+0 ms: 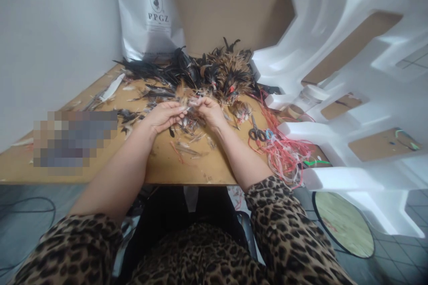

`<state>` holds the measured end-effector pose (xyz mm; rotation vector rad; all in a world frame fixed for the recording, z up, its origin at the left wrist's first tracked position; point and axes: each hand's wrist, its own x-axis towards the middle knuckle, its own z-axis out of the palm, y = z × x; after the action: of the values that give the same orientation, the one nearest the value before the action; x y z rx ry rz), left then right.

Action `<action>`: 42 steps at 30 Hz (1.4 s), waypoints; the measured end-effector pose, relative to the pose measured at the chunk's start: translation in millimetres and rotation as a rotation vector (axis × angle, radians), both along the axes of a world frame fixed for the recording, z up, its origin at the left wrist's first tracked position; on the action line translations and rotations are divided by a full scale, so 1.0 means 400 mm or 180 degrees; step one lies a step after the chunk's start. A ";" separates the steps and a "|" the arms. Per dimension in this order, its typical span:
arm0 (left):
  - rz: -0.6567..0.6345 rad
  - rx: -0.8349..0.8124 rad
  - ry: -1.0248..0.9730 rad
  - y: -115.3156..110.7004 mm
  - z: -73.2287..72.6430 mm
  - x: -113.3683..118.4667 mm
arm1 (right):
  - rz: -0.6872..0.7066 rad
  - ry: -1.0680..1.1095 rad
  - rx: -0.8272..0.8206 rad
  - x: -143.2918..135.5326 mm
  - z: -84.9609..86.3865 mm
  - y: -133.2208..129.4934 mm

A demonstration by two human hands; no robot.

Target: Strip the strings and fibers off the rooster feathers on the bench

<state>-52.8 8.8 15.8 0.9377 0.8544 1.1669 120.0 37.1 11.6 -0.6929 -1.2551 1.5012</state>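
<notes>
Both hands meet over the middle of a brown tabletop point(214, 164), fingertips close together. My left hand point(166, 116) pinches the quill end of a small brown feather point(183, 92), whose soft part rises above the fingers. My right hand point(210, 112) is closed at the fingertips on the same feather, as far as I can tell. Loose small feathers point(192, 131) lie beneath the hands. Just behind them spreads a heap of black feathers point(182, 69), with bundled brown-black feathers point(234, 69) to its right.
Black-handled scissors point(257, 133) lie right of my right hand, beside tangled red and white string point(287, 153). White foam pieces point(329, 131) border the right side. A white printed bag point(150, 13) stands at the back. A blurred-out patch point(75, 140) covers something at left.
</notes>
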 end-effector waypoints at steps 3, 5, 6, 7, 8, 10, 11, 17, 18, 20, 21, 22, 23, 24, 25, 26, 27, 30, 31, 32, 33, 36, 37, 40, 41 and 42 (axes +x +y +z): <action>0.0244 0.0124 0.0110 0.005 -0.001 -0.005 | 0.0044 -0.0036 0.0160 0.019 0.013 0.002; 0.0290 0.0218 0.0219 0.008 -0.001 -0.009 | -0.0104 -0.0080 0.0280 0.034 0.025 0.005; 0.0284 0.0261 0.0270 0.009 -0.002 -0.010 | -0.0218 -0.0131 0.0368 0.040 0.032 0.005; 0.0264 0.0298 0.0318 0.009 -0.002 -0.012 | -0.0324 -0.0204 0.0488 0.046 0.040 0.005; 0.0235 0.0324 0.0366 0.009 -0.001 -0.012 | -0.0394 -0.0305 0.0631 0.051 0.047 0.003; 0.0187 0.0344 0.0445 0.007 0.000 -0.013 | -0.0401 -0.0581 0.0933 0.057 0.061 -0.004; 0.0172 0.0344 0.0465 0.006 0.000 -0.012 | -0.0344 -0.0758 0.1068 0.058 0.067 -0.008; 0.0197 0.0296 0.0419 0.005 0.002 -0.009 | -0.0165 -0.1905 0.1714 0.039 0.068 -0.031; 0.0206 0.0287 0.0409 0.005 0.002 -0.009 | -0.0179 -0.2026 0.1757 0.033 0.061 -0.032; 0.0221 0.0291 0.0382 0.005 0.002 -0.008 | -0.0202 -0.2175 0.1731 0.023 0.046 -0.031; 0.0227 0.0303 0.0368 0.004 0.002 -0.007 | -0.0208 -0.2199 0.1677 0.018 0.037 -0.031; 0.0235 0.0316 0.0359 0.004 0.002 -0.006 | -0.0202 -0.2189 0.1606 0.013 0.030 -0.030; 0.0246 0.0328 0.0359 0.003 0.002 -0.005 | -0.0190 -0.2155 0.1535 0.009 0.024 -0.030; 0.0262 0.0336 0.0371 0.002 0.002 -0.004 | -0.0181 -0.2124 0.1489 0.005 0.019 -0.031; 0.0282 0.0341 0.0394 0.002 0.003 -0.003 | -0.0194 -0.2117 0.1481 0.003 0.017 -0.032; 0.0305 0.0345 0.0427 0.002 0.003 -0.002 | -0.0253 -0.2149 0.1517 0.001 0.018 -0.034; 0.0346 0.0357 0.0464 0.002 0.002 -0.001 | -0.0357 -0.2230 0.1595 0.000 0.020 -0.037; 0.0605 0.0423 0.0604 0.006 0.000 0.001 | -0.0773 -0.2724 0.1989 0.001 0.037 -0.050; 0.0745 0.0466 0.0669 0.007 -0.001 0.001 | -0.0918 -0.2929 0.2118 0.002 0.044 -0.055; 0.0880 0.0520 0.0741 0.008 -0.002 0.002 | -0.1050 -0.3134 0.2227 0.003 0.050 -0.060; 0.0983 0.0582 0.0820 0.009 -0.003 0.003 | -0.1161 -0.3330 0.2309 0.005 0.055 -0.064; 0.0990 0.0762 0.1068 0.006 -0.003 0.010 | -0.1351 -0.3745 0.2409 0.007 0.060 -0.070; 0.0928 0.0780 0.1135 0.005 -0.003 0.013 | -0.1366 -0.3813 0.2420 0.006 0.060 -0.071; 0.0800 0.0735 0.1252 0.001 -0.007 0.024 | -0.1406 -0.3901 0.2434 0.005 0.055 -0.069; 0.0778 0.0711 0.1256 0.001 -0.010 0.027 | -0.1407 -0.3924 0.2434 0.003 0.054 -0.068; 0.0765 0.0694 0.1243 0.002 -0.013 0.028 | -0.1397 -0.3951 0.2433 0.002 0.053 -0.068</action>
<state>-41.6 9.6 10.5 1.2955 1.1946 1.3232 120.8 9.8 32.8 -1.2916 -2.1821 0.0212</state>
